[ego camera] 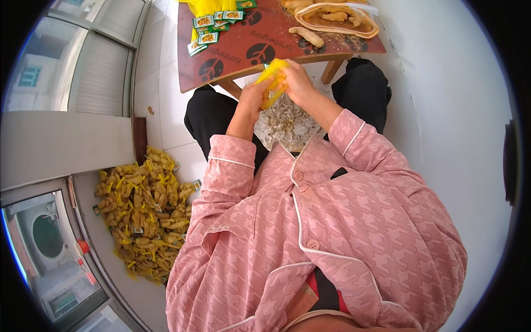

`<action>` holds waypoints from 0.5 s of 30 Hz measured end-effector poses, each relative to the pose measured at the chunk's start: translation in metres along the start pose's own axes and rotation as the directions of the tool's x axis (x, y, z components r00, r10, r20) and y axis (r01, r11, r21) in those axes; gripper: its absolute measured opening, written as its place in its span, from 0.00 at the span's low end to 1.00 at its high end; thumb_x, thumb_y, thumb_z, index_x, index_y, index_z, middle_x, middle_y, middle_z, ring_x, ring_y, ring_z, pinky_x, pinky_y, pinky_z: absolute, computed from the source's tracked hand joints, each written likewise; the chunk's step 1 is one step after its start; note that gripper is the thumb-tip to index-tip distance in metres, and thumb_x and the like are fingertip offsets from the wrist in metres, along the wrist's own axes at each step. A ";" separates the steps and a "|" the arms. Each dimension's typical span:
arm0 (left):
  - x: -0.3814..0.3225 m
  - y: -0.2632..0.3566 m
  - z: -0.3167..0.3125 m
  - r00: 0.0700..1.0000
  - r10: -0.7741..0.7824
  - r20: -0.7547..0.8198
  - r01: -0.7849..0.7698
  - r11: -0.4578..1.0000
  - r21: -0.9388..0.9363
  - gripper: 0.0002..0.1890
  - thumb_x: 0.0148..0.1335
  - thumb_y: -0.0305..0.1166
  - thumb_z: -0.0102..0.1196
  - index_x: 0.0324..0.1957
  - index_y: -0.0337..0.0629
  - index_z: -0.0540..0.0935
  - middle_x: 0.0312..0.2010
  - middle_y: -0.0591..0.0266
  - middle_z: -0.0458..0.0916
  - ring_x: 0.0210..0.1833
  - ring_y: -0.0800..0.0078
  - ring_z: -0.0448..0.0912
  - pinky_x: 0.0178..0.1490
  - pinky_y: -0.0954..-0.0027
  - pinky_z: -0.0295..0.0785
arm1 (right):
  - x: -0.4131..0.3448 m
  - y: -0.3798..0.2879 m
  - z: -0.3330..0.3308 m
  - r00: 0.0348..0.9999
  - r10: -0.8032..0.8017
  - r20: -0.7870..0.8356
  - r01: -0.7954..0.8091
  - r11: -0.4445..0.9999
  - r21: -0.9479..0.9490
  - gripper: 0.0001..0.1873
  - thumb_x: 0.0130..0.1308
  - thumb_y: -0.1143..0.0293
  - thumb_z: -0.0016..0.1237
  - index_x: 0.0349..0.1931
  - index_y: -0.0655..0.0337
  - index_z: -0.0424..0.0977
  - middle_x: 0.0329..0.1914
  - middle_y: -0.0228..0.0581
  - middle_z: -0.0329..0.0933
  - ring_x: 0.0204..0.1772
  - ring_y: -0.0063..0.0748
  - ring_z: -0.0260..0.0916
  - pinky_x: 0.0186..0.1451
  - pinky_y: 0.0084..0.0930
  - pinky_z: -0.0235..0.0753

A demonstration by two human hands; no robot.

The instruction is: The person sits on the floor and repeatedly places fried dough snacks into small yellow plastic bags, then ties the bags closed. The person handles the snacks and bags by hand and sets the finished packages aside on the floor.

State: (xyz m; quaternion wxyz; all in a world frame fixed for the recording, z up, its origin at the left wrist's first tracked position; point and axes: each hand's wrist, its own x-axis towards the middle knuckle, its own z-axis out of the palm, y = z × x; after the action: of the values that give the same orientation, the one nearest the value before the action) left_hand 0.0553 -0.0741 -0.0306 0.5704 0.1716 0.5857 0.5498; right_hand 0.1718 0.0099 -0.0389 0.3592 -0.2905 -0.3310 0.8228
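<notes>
Above my lap, near the table's front edge, my left hand (252,96) and my right hand (296,79) both grip a yellow mesh bag (273,96). The netting is bunched and stretched between the fingers, and it looks thin, with no bulk inside. A small patch of a printed card shows beside it, mostly hidden by the bag and fingers. Ahead, on the red wooden-board table (232,52), lies a single ginger root (307,37). Several green-edged printed cards (208,38) are spread at the table's left, next to a heap of yellow mesh bags (207,6).
An open sack (373,32) with ginger pieces lies at the table's right, crumbs around it. Ginger bagged in yellow netting (145,207) is piled on the floor at left. Papery scraps (286,122) cover the floor between my knees. A white wall (448,124) stands close at right.
</notes>
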 end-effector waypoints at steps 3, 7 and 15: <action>0.001 0.000 -0.003 0.998 -0.004 0.068 0.004 1.000 0.008 0.10 0.63 0.35 0.57 0.39 0.39 0.80 0.22 0.73 0.72 0.19 0.82 0.67 0.22 0.77 0.60 | -0.003 -0.001 0.008 0.993 -0.110 -0.036 0.112 0.992 0.050 0.07 0.69 0.73 0.37 0.42 0.63 0.69 0.35 0.38 0.74 0.33 0.25 0.71 0.32 0.22 0.71; 0.010 -0.009 -0.003 0.998 0.066 -0.015 -0.068 0.980 -0.186 0.10 0.66 0.31 0.50 0.45 0.38 0.77 0.36 0.63 0.79 0.34 0.73 0.78 0.36 0.70 0.74 | -0.003 -0.004 -0.001 0.989 -0.107 0.098 0.105 0.994 0.032 0.08 0.70 0.74 0.38 0.45 0.63 0.69 0.40 0.35 0.73 0.40 0.25 0.72 0.41 0.19 0.74; 0.007 0.001 0.009 0.966 0.148 -0.214 -0.249 0.765 -0.594 0.09 0.66 0.24 0.45 0.45 0.36 0.76 0.40 0.63 0.78 0.43 0.71 0.77 0.43 0.67 0.73 | 0.000 0.000 0.001 0.909 -0.361 0.210 0.417 0.756 -0.505 0.13 0.58 0.75 0.55 0.43 0.67 0.70 0.40 0.39 0.76 0.42 0.22 0.75 0.43 0.20 0.75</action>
State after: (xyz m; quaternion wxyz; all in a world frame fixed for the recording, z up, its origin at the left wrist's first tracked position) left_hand 0.0605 -0.0636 -0.0312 0.4864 -0.0061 0.3949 0.7794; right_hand 0.1714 0.0095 -0.0381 0.4091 -0.2631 -0.6191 0.6166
